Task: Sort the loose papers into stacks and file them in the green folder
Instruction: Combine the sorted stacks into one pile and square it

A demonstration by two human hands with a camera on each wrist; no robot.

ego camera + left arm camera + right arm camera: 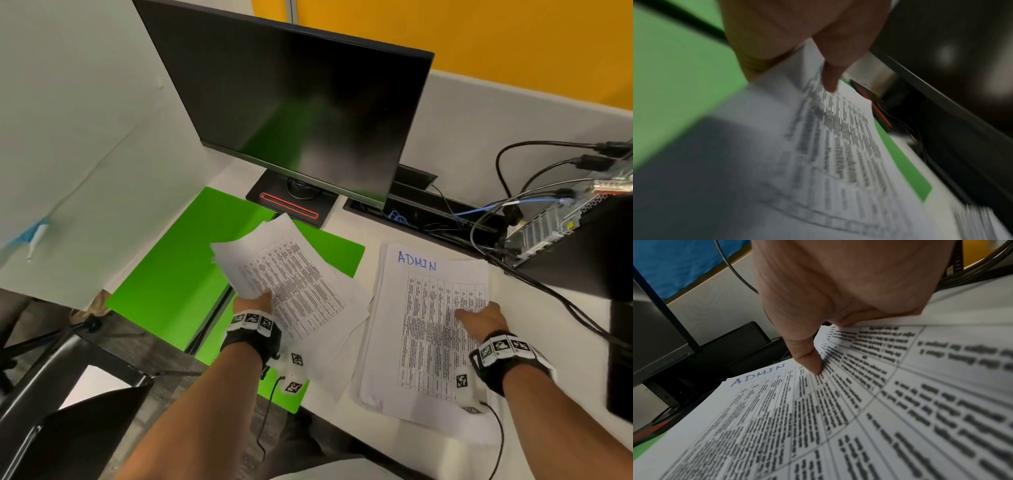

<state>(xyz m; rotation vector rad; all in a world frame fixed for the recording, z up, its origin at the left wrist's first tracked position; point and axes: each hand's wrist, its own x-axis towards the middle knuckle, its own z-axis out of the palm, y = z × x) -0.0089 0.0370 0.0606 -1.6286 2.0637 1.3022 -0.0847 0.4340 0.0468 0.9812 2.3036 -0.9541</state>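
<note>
The green folder (171,274) (674,81) lies open on the desk, left of centre. Above its right half my left hand (254,301) pinches a fanned bundle of printed sheets (291,274) (838,154), thumb (830,81) on top. More loose sheets (342,329) lie under the bundle, across the folder's edge. On the right sits a stack headed ADMIN (424,325) (818,418). My right hand (479,318) grips the stack's upper sheets at their right edge, thumb (809,360) pressed on the print and the other fingers hidden beneath.
A dark monitor (301,113) on a black stand (291,205) rises just behind the folder. A cable tray (428,212), a computer case (565,240) and trailing cables (548,291) crowd the right rear. A black chair (68,428) stands at the lower left.
</note>
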